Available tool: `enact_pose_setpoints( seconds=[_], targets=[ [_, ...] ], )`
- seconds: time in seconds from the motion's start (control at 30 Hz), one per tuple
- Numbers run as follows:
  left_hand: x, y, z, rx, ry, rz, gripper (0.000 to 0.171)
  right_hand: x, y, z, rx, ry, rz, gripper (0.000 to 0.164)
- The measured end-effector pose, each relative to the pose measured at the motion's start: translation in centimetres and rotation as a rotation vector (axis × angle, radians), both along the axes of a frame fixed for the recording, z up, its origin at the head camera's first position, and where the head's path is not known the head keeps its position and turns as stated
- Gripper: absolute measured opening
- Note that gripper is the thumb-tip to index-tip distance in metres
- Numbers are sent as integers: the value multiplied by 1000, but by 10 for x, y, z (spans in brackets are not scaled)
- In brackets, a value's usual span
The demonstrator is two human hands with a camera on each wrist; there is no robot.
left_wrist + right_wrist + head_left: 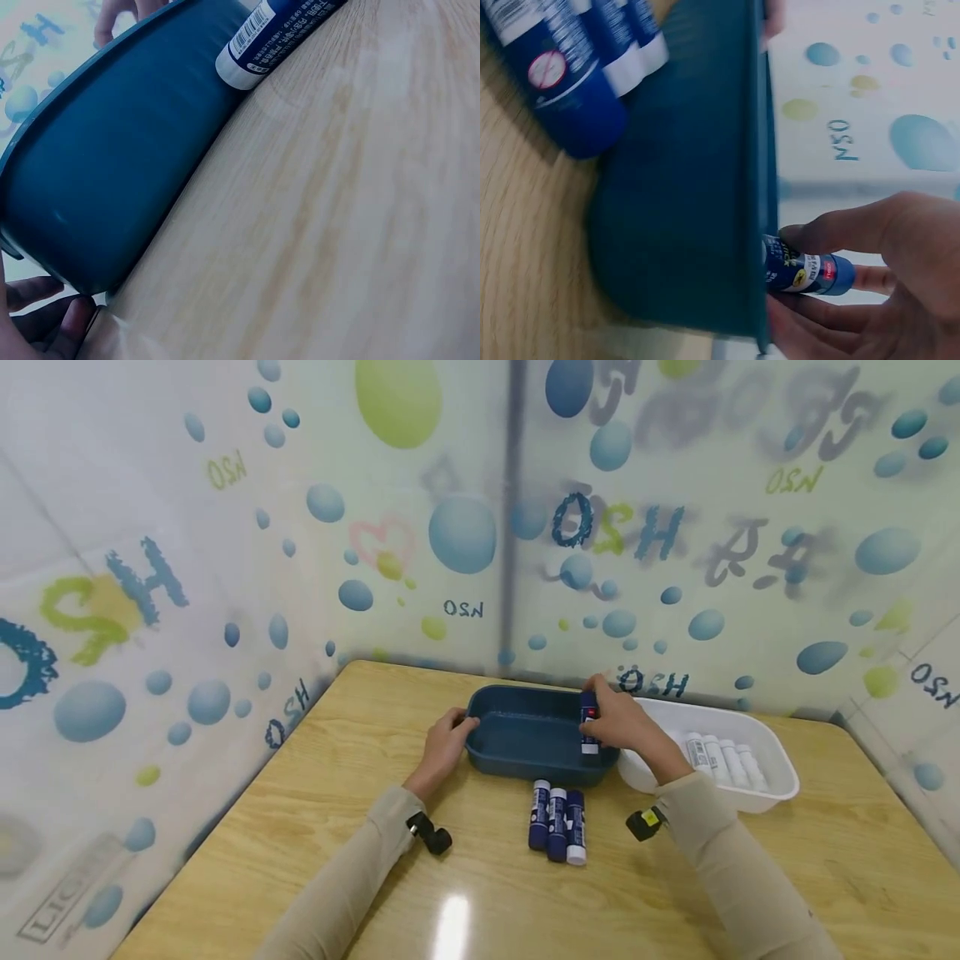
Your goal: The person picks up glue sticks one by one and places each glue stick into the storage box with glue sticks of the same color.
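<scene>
A dark blue plastic tray sits on the table; its inside is partly hidden behind my right hand. At its left end, my left hand holds the rim, thumb over the edge and fingers along the outer wall. My right hand grips a dark blue glue stick over the tray's right part. In the right wrist view, that glue stick shows between thumb and fingers, its lower end hidden behind the tray wall. In front of the tray lie three more glue sticks, side by side.
Right of the blue tray stands a white bin with several white tubes lying in it. A patterned wall rises behind the wooden table, and another stands at the left.
</scene>
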State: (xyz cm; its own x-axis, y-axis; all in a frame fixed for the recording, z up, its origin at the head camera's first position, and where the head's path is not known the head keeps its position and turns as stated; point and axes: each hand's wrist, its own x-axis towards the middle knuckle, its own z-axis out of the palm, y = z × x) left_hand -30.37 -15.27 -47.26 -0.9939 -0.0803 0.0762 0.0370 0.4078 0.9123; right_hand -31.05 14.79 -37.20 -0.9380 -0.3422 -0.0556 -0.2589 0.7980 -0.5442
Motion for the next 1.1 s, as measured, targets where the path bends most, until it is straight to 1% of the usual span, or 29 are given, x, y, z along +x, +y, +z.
enact_pose_setpoints(
  seconds=[0.1,0.17,0.27,0.37,0.53,0.67,0.77,0.8,0.97,1.03,1.1],
  targets=[
    [1,0,-1,8,-1,-1,48,-4,-3,-4,61,16,3,65],
    [1,0,0,8,2,0,48,-7,-6,-4,98,24,12,65],
    [0,0,1,4,2,-2,48,-12,-9,-4,147,25,24,64],
    [1,0,0,-1,-4,-4,48,-14,-11,-4,189,16,31,60],
    [2,1,1,3,-2,0,48,-18,-18,-5,279,-38,47,51],
    [3,1,0,12,3,-1,47,-18,-24,-7,338,-103,68,50],
    [3,2,-1,17,-3,-5,47,-18,-27,-9,369,-145,77,42],
    [3,2,-1,18,-5,-6,47,-19,-28,-10,379,-151,74,37],
    [4,2,0,29,-9,-8,48,-20,-31,-14,445,-124,59,15],
    [5,2,0,29,-8,-6,48,-21,-33,-16,475,-115,61,12],
    [5,2,1,25,-8,-4,48,-21,-35,-17,501,-113,59,12]
  ],
)
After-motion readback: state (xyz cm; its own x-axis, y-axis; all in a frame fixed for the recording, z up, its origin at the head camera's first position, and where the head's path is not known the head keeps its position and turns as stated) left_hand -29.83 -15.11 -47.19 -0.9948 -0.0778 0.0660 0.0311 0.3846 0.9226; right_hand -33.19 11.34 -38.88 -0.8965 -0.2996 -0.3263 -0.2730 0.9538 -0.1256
